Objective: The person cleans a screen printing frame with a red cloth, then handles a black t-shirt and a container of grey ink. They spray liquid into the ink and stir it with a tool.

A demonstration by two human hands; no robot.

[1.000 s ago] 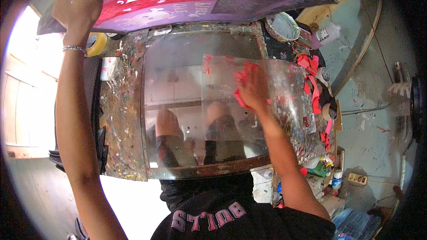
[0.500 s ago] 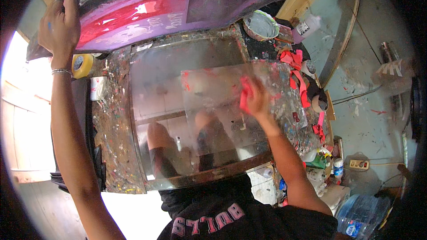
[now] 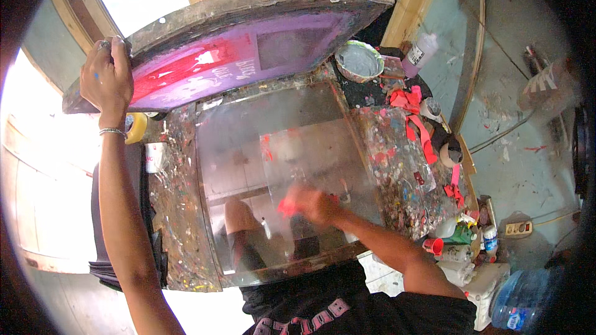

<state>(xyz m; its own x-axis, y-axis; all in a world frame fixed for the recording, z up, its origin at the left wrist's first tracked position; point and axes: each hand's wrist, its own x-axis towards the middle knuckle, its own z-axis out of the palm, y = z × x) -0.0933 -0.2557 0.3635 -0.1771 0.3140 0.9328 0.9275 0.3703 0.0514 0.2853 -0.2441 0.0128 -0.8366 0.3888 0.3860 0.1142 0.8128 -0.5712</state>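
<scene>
My left hand (image 3: 107, 80) grips the left corner of a framed printing screen (image 3: 282, 49), tilted up at the back of the table. Its purple mesh carries a red smear, pale lettering and a darker rectangle. My right hand (image 3: 318, 206), somewhat blurred, holds a pinkish-red rag (image 3: 288, 207) against a shiny, reflective glass plate (image 3: 233, 124) set in the paint-spattered table. On the plate lies a thin transparent sheet (image 3: 279, 149) with a red smudge near its upper left corner. Part of the rag is hidden under my fingers.
A bowl of grey paste (image 3: 360, 62) and a bottle of pinkish liquid (image 3: 422, 54) stand at the back right. Pink cloth scraps (image 3: 406, 99) and tape rolls line the right edge. Left are a yellow tape roll (image 3: 136, 127) and stacked dark sheets (image 3: 107, 267).
My right hand has swept the rag toward me and to the left across the plate. The whole view has shifted; my left hand still holds the raised screen.
</scene>
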